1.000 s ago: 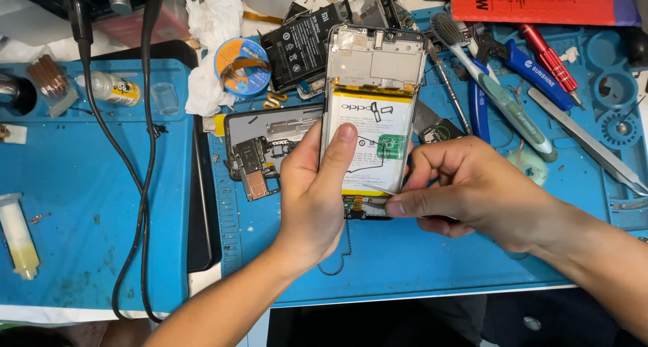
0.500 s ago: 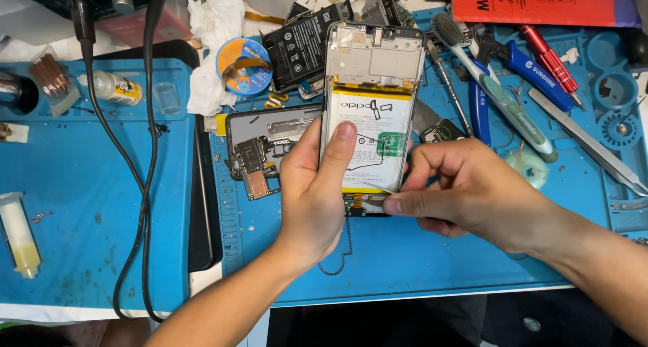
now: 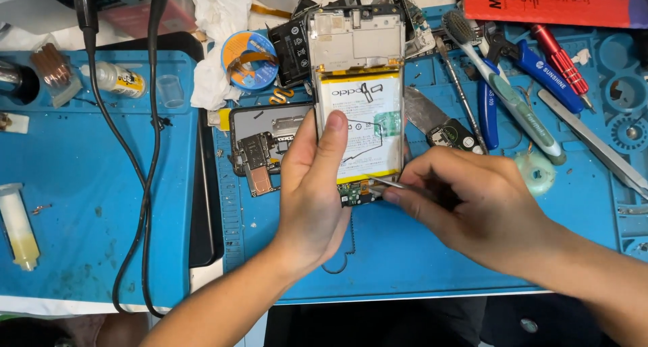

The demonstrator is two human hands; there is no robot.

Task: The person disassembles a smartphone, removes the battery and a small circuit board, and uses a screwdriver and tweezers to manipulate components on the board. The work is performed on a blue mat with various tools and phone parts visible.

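Observation:
My left hand (image 3: pixel 312 185) grips an opened phone (image 3: pixel 358 97) by its lower left side, thumb lying across the white battery (image 3: pixel 364 127). The phone is held upright above the blue mat (image 3: pixel 432 266), its back cover off and its metal frame showing at the top. My right hand (image 3: pixel 472 205) pinches thin metal tweezers (image 3: pixel 381 181), whose tip touches the small circuit board at the phone's bottom edge (image 3: pixel 358 193).
A second opened phone body (image 3: pixel 260 148) lies on the mat behind my left hand. A tape roll (image 3: pixel 248 60), a toothbrush (image 3: pixel 503 84), blue-handled pliers (image 3: pixel 533 67), a red screwdriver (image 3: pixel 560 63) and a syringe (image 3: pixel 17 225) lie around. Black cables (image 3: pixel 145 185) cross the left mat.
My right hand has shifted slightly, bringing the tweezers' tip onto the board at the phone's bottom edge. My left hand keeps the same grip.

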